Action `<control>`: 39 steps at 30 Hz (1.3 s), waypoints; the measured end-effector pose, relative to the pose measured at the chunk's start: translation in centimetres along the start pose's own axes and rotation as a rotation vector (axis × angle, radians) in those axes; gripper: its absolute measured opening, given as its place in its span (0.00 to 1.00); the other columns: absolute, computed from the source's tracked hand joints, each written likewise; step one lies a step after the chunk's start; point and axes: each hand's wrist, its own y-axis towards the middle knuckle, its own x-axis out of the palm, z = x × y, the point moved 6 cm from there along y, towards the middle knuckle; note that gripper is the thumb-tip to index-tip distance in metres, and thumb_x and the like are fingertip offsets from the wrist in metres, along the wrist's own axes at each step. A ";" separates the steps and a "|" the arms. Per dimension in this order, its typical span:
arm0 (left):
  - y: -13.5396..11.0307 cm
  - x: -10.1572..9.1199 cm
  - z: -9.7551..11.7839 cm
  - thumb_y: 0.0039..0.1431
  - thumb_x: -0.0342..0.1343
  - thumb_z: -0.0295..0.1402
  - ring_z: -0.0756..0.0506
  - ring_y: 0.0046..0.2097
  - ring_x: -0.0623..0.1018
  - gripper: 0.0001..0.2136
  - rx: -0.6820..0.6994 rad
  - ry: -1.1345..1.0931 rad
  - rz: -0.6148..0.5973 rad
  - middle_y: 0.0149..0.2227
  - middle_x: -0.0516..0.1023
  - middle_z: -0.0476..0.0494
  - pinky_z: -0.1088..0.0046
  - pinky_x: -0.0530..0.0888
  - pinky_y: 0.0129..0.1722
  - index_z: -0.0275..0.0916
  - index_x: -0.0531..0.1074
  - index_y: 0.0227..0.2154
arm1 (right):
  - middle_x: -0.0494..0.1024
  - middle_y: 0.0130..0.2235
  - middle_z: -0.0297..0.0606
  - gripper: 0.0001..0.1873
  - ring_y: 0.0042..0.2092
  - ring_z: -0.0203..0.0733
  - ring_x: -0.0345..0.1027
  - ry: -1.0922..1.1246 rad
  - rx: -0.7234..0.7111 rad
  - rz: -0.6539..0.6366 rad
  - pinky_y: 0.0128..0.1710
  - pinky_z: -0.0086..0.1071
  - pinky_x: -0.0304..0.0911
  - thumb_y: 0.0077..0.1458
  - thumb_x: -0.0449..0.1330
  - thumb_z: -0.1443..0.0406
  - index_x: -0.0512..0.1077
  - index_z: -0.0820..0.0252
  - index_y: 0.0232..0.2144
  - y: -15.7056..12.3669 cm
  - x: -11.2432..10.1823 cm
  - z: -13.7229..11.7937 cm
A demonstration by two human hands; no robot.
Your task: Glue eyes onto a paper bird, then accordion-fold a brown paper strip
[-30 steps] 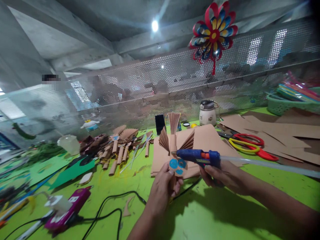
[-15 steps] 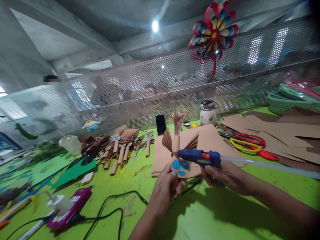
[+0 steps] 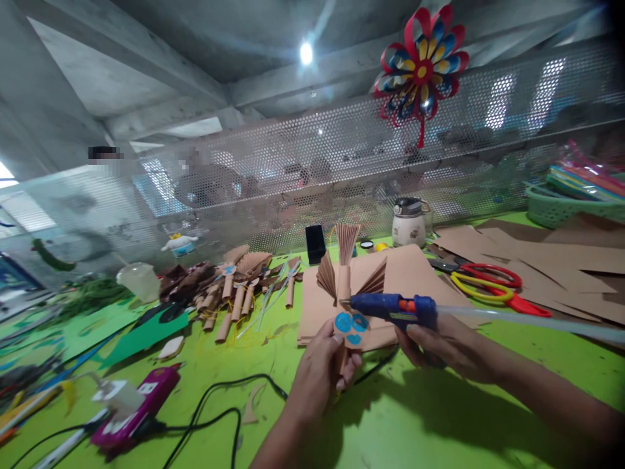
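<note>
Between the thumb and fingers of my left hand point(image 3: 319, 365) is a brown paper figure point(image 3: 344, 281), held upright. It has a rolled tube body, a pleated fan on top, a pleated fan on each side, and a round piece point(image 3: 351, 330) with blue markings low on its front. My right hand point(image 3: 452, 345) is wrapped around the handle of a blue glue gun point(image 3: 395, 307), with a long clear glue stick point(image 3: 517, 316) running out of its back. The gun's nozzle points left and is at the tube, just above the round piece; whether it touches is hard to tell.
Brown paper sheets point(image 3: 312, 299) lie behind my hands. Scissors point(image 3: 488, 286) rest to the right. Several similar paper figures point(image 3: 239, 296) are piled left of centre. A purple power strip point(image 3: 137, 404) with black cables sits front left. A phone point(image 3: 315, 244) and bottle point(image 3: 409, 223) stand behind.
The glue gun's nozzle has shifted slightly right and down along the tube. Both hands keep their grip, and the whole view has moved a little.
</note>
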 end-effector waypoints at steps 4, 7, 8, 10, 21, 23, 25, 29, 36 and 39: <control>-0.1 0.1 -0.2 0.55 0.50 0.40 0.56 0.19 0.59 0.12 -0.028 -0.023 -0.021 0.23 0.69 0.49 0.82 0.52 0.16 0.37 0.66 0.36 | 0.66 0.22 0.35 0.31 0.23 0.30 0.57 0.062 -0.019 0.040 0.22 0.25 0.53 0.59 0.43 0.45 0.66 0.64 0.23 0.2 -0.5 0.1; -0.1 0.0 -0.1 0.56 0.50 0.40 0.56 0.18 0.59 0.12 -0.025 -0.029 -0.024 0.23 0.68 0.49 0.82 0.51 0.16 0.37 0.66 0.36 | 0.67 0.23 0.36 0.30 0.24 0.31 0.58 0.066 -0.023 0.030 0.23 0.25 0.54 0.60 0.43 0.46 0.66 0.64 0.23 0.0 -0.7 0.2; 0.0 -0.1 -0.1 0.56 0.50 0.40 0.56 0.18 0.59 0.11 -0.019 -0.032 -0.020 0.23 0.68 0.49 0.82 0.51 0.16 0.37 0.66 0.35 | 0.67 0.23 0.36 0.30 0.24 0.31 0.58 0.055 -0.017 0.024 0.23 0.25 0.54 0.60 0.43 0.46 0.66 0.64 0.23 -0.1 -0.8 0.3; 0.0 -0.2 0.1 0.55 0.51 0.40 0.56 0.19 0.59 0.11 -0.009 -0.030 -0.013 0.23 0.68 0.49 0.82 0.51 0.16 0.37 0.65 0.34 | 0.67 0.23 0.36 0.30 0.25 0.31 0.58 0.029 -0.010 0.010 0.23 0.25 0.53 0.61 0.43 0.47 0.66 0.64 0.23 -0.2 -0.7 0.3; -0.1 -0.1 -0.2 0.55 0.50 0.41 0.56 0.19 0.59 0.12 -0.032 0.006 -0.027 0.24 0.69 0.49 0.82 0.51 0.16 0.37 0.67 0.36 | 0.67 0.21 0.35 0.30 0.22 0.30 0.56 0.069 -0.035 0.018 0.22 0.25 0.52 0.59 0.44 0.46 0.66 0.65 0.24 0.1 -0.8 -0.1; -0.1 -0.2 -0.1 0.56 0.50 0.40 0.56 0.19 0.59 0.12 -0.021 -0.011 -0.026 0.24 0.68 0.48 0.82 0.52 0.16 0.36 0.66 0.35 | 0.67 0.21 0.35 0.30 0.22 0.30 0.56 0.045 -0.042 0.000 0.22 0.25 0.52 0.60 0.43 0.46 0.66 0.64 0.23 -0.1 -0.9 0.0; -0.1 -0.3 0.0 0.56 0.50 0.40 0.56 0.20 0.59 0.11 -0.012 -0.020 -0.020 0.24 0.68 0.48 0.82 0.52 0.17 0.36 0.66 0.34 | 0.67 0.22 0.35 0.30 0.23 0.30 0.56 0.022 -0.042 -0.011 0.22 0.25 0.52 0.60 0.43 0.46 0.66 0.64 0.23 -0.2 -0.9 0.0; -0.1 -0.2 0.0 0.57 0.49 0.41 0.56 0.20 0.58 0.12 -0.017 -0.009 -0.044 0.24 0.68 0.49 0.82 0.52 0.17 0.36 0.66 0.35 | 0.66 0.22 0.35 0.29 0.23 0.30 0.56 0.028 -0.040 -0.033 0.23 0.25 0.53 0.60 0.44 0.46 0.66 0.64 0.23 -0.2 -0.6 -0.1; -0.1 -0.2 -0.3 0.56 0.50 0.40 0.56 0.19 0.58 0.12 -0.031 -0.016 -0.053 0.24 0.68 0.48 0.81 0.51 0.17 0.36 0.67 0.35 | 0.66 0.21 0.35 0.29 0.23 0.30 0.57 0.087 -0.047 0.024 0.22 0.26 0.53 0.59 0.44 0.46 0.66 0.64 0.25 0.1 -1.1 0.1; -0.2 -0.3 -0.2 0.56 0.50 0.40 0.56 0.19 0.59 0.12 -0.037 -0.036 -0.020 0.24 0.68 0.48 0.82 0.51 0.16 0.36 0.67 0.35 | 0.67 0.22 0.35 0.28 0.23 0.31 0.57 0.073 -0.064 0.017 0.23 0.26 0.53 0.60 0.44 0.47 0.66 0.64 0.26 -0.1 -1.2 0.0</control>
